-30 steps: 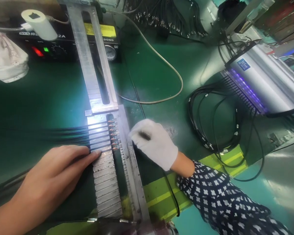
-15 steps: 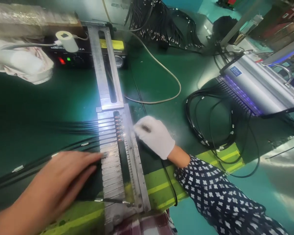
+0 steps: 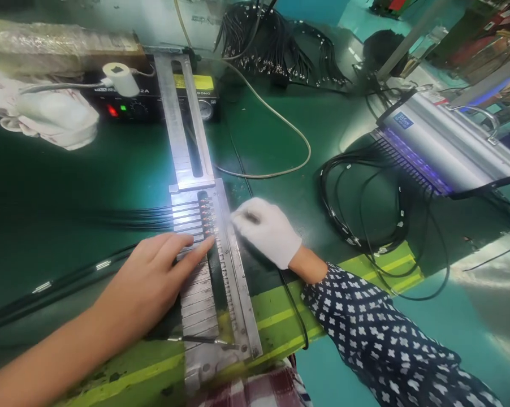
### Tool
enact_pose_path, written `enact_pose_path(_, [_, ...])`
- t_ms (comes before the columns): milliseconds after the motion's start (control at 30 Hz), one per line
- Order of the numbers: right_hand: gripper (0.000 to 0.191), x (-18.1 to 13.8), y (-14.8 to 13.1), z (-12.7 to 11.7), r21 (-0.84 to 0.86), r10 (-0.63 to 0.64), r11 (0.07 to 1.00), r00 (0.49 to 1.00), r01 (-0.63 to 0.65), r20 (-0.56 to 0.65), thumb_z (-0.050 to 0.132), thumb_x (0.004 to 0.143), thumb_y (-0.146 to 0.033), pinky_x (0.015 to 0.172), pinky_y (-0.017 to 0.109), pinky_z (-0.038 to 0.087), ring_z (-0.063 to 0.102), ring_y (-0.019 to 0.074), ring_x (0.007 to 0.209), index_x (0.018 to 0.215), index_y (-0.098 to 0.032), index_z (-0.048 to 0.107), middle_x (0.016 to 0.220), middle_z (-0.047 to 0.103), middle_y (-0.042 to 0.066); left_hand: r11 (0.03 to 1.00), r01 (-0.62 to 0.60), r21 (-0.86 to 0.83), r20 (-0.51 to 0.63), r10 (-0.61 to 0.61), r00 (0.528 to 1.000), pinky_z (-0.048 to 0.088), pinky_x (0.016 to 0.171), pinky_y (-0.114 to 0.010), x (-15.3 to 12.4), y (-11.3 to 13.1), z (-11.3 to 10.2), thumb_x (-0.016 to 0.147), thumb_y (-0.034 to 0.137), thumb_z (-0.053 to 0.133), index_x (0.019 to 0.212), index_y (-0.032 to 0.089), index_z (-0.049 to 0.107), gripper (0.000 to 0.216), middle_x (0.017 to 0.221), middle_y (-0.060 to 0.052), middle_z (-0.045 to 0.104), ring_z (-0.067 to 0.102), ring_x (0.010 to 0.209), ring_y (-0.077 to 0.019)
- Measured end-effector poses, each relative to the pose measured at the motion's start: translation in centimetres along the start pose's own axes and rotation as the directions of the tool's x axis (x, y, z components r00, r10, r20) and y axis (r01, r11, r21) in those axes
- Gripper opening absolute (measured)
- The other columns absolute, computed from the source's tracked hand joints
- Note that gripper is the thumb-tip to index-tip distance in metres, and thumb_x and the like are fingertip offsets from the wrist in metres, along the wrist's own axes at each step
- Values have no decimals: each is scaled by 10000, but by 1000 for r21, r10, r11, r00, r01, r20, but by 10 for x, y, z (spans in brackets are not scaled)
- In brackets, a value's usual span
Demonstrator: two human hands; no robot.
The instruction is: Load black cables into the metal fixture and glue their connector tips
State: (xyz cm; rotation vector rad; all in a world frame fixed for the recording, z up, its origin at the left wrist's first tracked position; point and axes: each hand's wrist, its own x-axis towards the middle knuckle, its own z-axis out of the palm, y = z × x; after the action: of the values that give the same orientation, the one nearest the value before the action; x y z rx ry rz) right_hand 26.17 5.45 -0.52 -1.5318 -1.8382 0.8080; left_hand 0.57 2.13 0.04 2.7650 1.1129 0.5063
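My bare left hand (image 3: 153, 280) lies flat on the slotted metal fixture (image 3: 195, 299), fingers stretched out and pressing on thin black cables (image 3: 153, 215) laid across its grooves. Their small metal connector ends (image 3: 207, 217) line up in the fixture's dark channel. My right hand (image 3: 267, 230), in a white glove, rests just right of the fixture rail with its fingers curled round a small dark object I cannot make out. A thin black cable runs from under that hand toward me.
A long metal rail (image 3: 182, 124) runs back to a black control box (image 3: 153, 102) with red and green lights. A white cloth (image 3: 51, 116) lies far left. Coiled black cables (image 3: 365, 209) and a UV lamp unit (image 3: 441, 144) sit right. More cable bundles (image 3: 276, 48) lie behind.
My left hand has slid right and forward onto the fixture, its fingertips now at the connector row. The gloved right hand has stayed in place. The camera view has shifted slightly back.
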Motion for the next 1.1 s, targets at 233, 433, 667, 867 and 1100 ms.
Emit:
enact_pose_path(233, [185, 2, 1, -2, -3, -17, 1000, 1000, 17, 4, 633, 941, -337, 785, 319, 475, 667, 185, 892, 802, -227, 683, 903, 715, -2, 940, -231, 252, 76, 219, 973, 508, 747, -394, 18, -7, 5, 979, 119, 332, 1311, 159, 597, 426, 1065, -109, 673, 600, 925, -262])
enact_pose_path(433, [216, 2, 2, -3, 11, -56, 998, 998, 56, 23, 601, 951, -350, 769, 315, 477, 668, 186, 890, 797, -221, 679, 936, 716, 2, 935, -200, 293, 165, 157, 974, 502, 765, -428, 18, -2, -10, 989, 149, 322, 1309, 130, 593, 419, 1132, -150, 633, 571, 955, -287])
enact_pose_path(667, [181, 2, 3, -5, -3, -44, 999, 999, 44, 17, 610, 937, -309, 759, 306, 468, 661, 175, 888, 793, -222, 677, 926, 716, -8, 927, -264, -266, 111, 301, 947, 516, 799, -300, -20, 50, -11, 989, 207, 503, 1148, 225, 639, 210, 1051, -59, 668, 608, 929, -186])
enact_pose_path(867, [383, -19, -24, -11, -83, -427, 894, 892, 441, 148, 635, 918, -506, 658, 305, 410, 590, 150, 716, 643, -239, 649, 726, 638, -14, 927, -28, -375, 50, 50, 997, 535, 766, -271, -16, 54, -17, 971, 170, 514, 1116, 254, 613, 195, 976, -24, 688, 648, 882, -167])
enact_pose_path(1100, [518, -27, -36, -6, -142, -639, 690, 689, 710, 342, 502, 1034, -448, 525, 352, 221, 461, 128, 554, 582, -218, 604, 610, 537, -22, 971, 77, -228, -75, -96, 993, 519, 785, -292, -22, 27, -24, 965, 236, 540, 1074, 260, 640, 150, 979, -18, 701, 649, 877, -172])
